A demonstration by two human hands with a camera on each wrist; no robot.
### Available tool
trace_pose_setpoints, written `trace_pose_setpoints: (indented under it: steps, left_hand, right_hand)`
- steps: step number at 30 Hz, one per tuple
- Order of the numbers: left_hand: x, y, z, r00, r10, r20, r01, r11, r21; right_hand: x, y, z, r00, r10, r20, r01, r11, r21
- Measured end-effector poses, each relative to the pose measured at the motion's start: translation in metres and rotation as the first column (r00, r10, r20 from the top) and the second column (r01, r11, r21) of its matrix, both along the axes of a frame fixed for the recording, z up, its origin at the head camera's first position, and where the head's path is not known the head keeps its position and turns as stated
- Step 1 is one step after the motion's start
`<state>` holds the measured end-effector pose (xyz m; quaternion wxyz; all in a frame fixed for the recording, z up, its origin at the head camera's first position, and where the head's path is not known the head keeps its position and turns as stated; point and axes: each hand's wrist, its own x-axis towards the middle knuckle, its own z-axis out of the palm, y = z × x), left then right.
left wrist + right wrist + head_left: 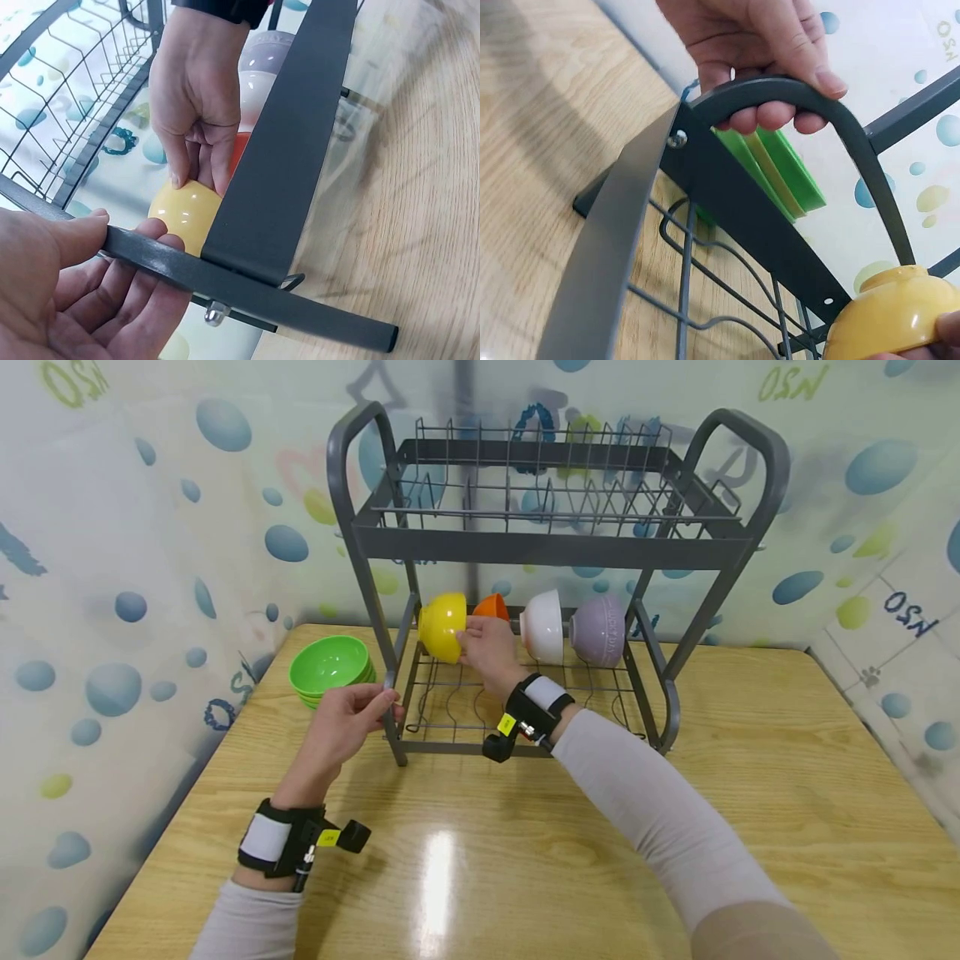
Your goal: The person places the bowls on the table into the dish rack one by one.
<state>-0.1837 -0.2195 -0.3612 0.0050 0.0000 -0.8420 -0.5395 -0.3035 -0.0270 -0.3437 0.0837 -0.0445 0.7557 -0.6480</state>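
Note:
On the lower tier of a dark grey two-tier dish rack (551, 547), a yellow bowl (442, 628) stands on its side at the left end. My right hand (491, 652) pinches its rim between thumb and fingers. With curled fingers and thumb, my left hand (348, 718) grips the rack's left side frame (780, 90). To the right of the yellow bowl an orange bowl (491, 606), partly hidden by my right hand, a white bowl (542, 627) and a purple bowl (600, 631) also stand on their sides.
A stack of green bowls (330, 662) sits on the wooden table (562, 852) just left of the rack. Wire slots (555, 493) line the rack's upper tier. A patterned curtain (187, 527) hangs close behind and at the left.

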Motion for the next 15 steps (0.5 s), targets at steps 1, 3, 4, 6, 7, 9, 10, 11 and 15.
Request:
trace_pose_setpoints:
  steps: [1,3,4,6,7,9,10,11,15]
  left_hand:
    - [0.0001,-0.0001,0.0001,1.000,0.001,0.000,-0.001,1.000,-0.001]
    - [0.0000,-0.0006,0.0003,1.000,0.004,0.003,-0.004,1.000,-0.004]
    - [0.0000,-0.0008,0.0004,1.000,0.005,0.003,-0.005,1.000,-0.006]
    - [-0.0003,-0.0009,0.0003,1.000,0.006,0.002,-0.006,1.000,-0.005]
    - [-0.0003,-0.0007,0.0004,1.000,0.006,0.001,-0.006,1.000,-0.003]
    - [-0.0004,-0.0002,0.0005,1.000,0.006,0.001,-0.006,1.000,0.004]
    - [-0.0004,0.0001,0.0006,1.000,0.006,0.000,-0.006,1.000,0.005]
    - [-0.0003,0.0004,0.0006,1.000,0.007,0.001,-0.007,1.000,0.007]
    - [0.0003,0.0012,0.0009,1.000,0.005,0.000,-0.005,1.000,0.010]
  right_hand:
    - [0.0001,-0.0008,-0.0001,1.000,-0.002,-0.015,0.002,1.000,0.029]
    - [0.0006,-0.0024,0.0001,0.999,0.003,-0.053,0.001,0.997,0.080]
    - [0.0009,-0.0032,0.0005,0.997,0.011,-0.077,-0.003,0.994,0.108]
    - [0.0011,-0.0047,0.0003,0.991,0.029,-0.134,-0.006,0.985,0.171]
    - [0.0012,-0.0053,0.0004,0.986,0.038,-0.163,-0.004,0.979,0.203]
    - [0.0009,-0.0065,-0.0002,0.970,0.061,-0.235,0.009,0.959,0.282]
    - [0.0007,-0.0070,-0.0003,0.961,0.075,-0.268,0.014,0.948,0.317]
    - [0.0005,-0.0075,-0.0005,0.950,0.089,-0.299,0.023,0.936,0.352]
    - [-0.0002,-0.0093,-0.0005,0.922,0.112,-0.371,0.059,0.906,0.420]
